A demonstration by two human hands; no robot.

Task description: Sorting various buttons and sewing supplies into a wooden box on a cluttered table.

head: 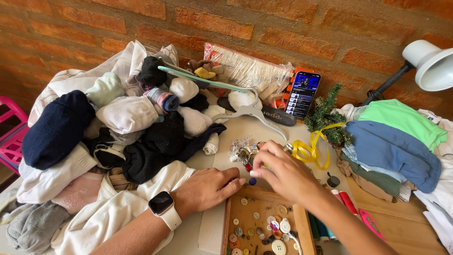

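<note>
My left hand (207, 188), with a white smartwatch (164, 208) on the wrist, rests flat on the table with its fingertips at the far edge of a wooden tray (226, 222). A small blue button (252, 181) lies just beyond those fingertips. My right hand (283, 171) hovers over the tray's far edge, fingers curled close to a tangle of small trinkets (241, 151); whether it pinches anything is hidden. Several loose buttons (276, 230) of mixed colours lie in the tray.
A big heap of socks and clothes (118, 127) fills the left. White hangers (245, 111), a phone (302, 93), a small green tree (325, 115), yellow ribbon (309, 151), folded clothes (391, 141), a white lamp (432, 63), markers (349, 203) and a brick wall (283, 23) surround them.
</note>
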